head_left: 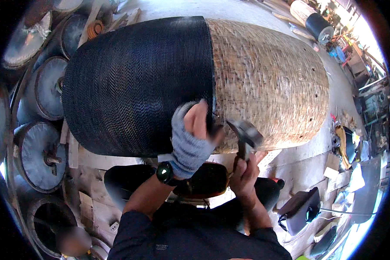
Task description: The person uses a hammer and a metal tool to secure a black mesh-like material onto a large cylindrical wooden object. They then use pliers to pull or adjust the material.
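Note:
A large drum lies crosswise, with dense black ridged covering point(134, 82) on its left part and a mottled tan surface point(268, 78) on its right. My left hand point(190, 134), in a grey knit glove with bare fingertips, is blurred at the lower seam between the two surfaces; its fingers are bent around something dark that I cannot make out. Just right of it, my right hand point(245, 177) grips a hammer point(247, 134) by the handle, its head over the tan surface near the seam. A dark oval object point(203, 182) sits below, between my legs.
Several metal-ended rollers point(39, 156) line the left side. Another roller point(312, 24) lies at the back right. A dark bag point(299, 210) with a cable beside it is at lower right, near scattered boards, tools and metal frames point(368, 108). Planks point(86, 30) stand behind the drum's left end.

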Demonstrator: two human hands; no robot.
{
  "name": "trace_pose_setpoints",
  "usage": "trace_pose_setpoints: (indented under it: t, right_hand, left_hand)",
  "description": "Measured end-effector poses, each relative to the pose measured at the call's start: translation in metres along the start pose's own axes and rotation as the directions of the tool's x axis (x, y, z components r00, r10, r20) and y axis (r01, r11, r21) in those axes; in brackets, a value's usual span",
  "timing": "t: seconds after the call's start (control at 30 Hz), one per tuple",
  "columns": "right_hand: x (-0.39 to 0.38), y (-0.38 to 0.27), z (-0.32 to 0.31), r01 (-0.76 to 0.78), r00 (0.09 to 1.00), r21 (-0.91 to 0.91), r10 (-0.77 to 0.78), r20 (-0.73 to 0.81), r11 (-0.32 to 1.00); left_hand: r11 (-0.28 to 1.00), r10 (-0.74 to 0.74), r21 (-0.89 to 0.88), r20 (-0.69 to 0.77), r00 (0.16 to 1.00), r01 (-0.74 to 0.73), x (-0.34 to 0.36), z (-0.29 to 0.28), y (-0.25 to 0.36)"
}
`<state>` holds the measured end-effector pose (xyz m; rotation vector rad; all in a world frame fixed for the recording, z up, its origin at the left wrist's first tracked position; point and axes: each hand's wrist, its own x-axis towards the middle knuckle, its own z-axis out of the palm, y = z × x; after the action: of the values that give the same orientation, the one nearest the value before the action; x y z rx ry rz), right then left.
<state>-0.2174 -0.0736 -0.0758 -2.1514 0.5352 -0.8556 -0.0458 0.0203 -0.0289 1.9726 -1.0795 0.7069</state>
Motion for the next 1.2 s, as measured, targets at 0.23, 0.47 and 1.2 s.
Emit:
trace_pose_setpoints:
  t: [0.23,0.47,1.2]
  right_hand:
    - [0.001,0.014,0.015,0.066,0.998,-0.123,-0.063,0.026,0.99]
    - [0.004,0.016,0.021,0.03,0.999,-0.123,-0.027,0.021,0.992]
    - [-0.019,0.004,0.022,-0.054,0.993,0.145,0.068,-0.093,0.988]
  left_hand:
    - [0.998,-0.019,0.053,-0.128,0.992,0.026,-0.03,0.025,-0.017]
    - [0.999,-0.034,0.029,-0.105,0.994,0.037,-0.029,0.023,-0.018]
    - [1.0,0.008,0.023,-0.136,0.991,-0.004,-0.032,0.028,-0.024]
